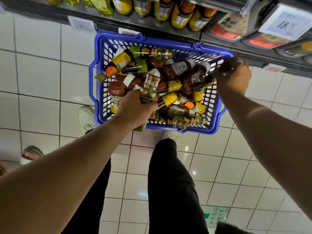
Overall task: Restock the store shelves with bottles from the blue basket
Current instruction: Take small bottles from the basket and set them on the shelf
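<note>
- Bottles (170, 85) lie jumbled in the blue basket (94, 78), which sits on the tiled floor (38, 65) just below the shelf (148, 26), handy for restocking.
- Left hand (135, 108) grips a clear oil bottle (150, 86) around its body, cap up, likely lifting it out.
- Right hand (233, 78) hovers over the basket's far corner; it is blurred, so I cannot tell its grip.

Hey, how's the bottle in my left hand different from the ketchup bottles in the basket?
The held bottle is clear with pale yellowish liquid; the ketchup bottles are dark red. It's gripped by the left hand, cap pointing away; they lie loose in the blue basket. Both have white caps.
</note>
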`<state>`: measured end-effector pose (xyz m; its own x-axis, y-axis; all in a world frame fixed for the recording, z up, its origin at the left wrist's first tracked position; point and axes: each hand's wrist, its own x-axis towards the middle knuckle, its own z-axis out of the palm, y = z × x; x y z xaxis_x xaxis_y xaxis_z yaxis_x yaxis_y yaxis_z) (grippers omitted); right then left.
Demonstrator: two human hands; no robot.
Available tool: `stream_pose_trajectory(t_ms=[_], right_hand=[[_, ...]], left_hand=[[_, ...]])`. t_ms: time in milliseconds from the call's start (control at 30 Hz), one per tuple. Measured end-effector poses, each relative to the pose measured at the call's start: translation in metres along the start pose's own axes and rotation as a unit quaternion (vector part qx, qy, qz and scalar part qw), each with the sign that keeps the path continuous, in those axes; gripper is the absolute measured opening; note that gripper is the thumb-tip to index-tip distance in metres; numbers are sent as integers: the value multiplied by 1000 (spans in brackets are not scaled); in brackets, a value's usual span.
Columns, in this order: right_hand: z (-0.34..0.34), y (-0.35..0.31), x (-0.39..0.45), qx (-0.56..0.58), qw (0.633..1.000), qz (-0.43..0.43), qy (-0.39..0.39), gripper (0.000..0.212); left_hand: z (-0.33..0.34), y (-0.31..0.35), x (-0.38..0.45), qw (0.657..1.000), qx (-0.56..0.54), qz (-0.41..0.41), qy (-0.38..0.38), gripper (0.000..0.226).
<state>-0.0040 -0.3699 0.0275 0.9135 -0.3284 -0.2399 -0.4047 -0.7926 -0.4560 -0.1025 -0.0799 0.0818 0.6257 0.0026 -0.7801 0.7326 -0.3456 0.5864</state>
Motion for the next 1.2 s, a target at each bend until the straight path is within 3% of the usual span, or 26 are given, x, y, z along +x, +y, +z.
stream_pose_trajectory(t_ms=[100, 167, 367, 433, 567, 700, 833, 1000, 1200], right_hand=[[-46, -18, -25, 32, 998, -52, 20, 10], [-87, -41, -45, 76, 994, -81, 11, 15], [-227, -158, -113, 252, 952, -168, -52, 37], [-277, -201, -131, 295, 932, -199, -69, 42], [-363, -284, -167, 362, 893, -232, -135, 55], [-430, -366, -201, 402, 866, -263, -137, 58], [-473, -436, -233, 448, 841, -286, -102, 53], [-501, -495, -271, 470, 823, -317, -30, 54], [-522, -549, -307, 494, 819, -292, 2, 34]], left_hand=[[-15, 21, -29, 999, -29, -22, -40, 15], [-26, 44, -55, 996, -35, -27, -72, 26], [-81, 153, -170, 978, -31, 71, -195, 26], [-106, 190, -207, 970, -50, 97, -218, 39], [-165, 250, -278, 935, -114, 168, -292, 45], [-219, 293, -340, 902, -167, 203, -343, 46], [-257, 323, -388, 869, -198, 244, -382, 46], [-294, 357, -435, 834, -163, 316, -422, 41], [-319, 398, -486, 805, -194, 349, -440, 39]])
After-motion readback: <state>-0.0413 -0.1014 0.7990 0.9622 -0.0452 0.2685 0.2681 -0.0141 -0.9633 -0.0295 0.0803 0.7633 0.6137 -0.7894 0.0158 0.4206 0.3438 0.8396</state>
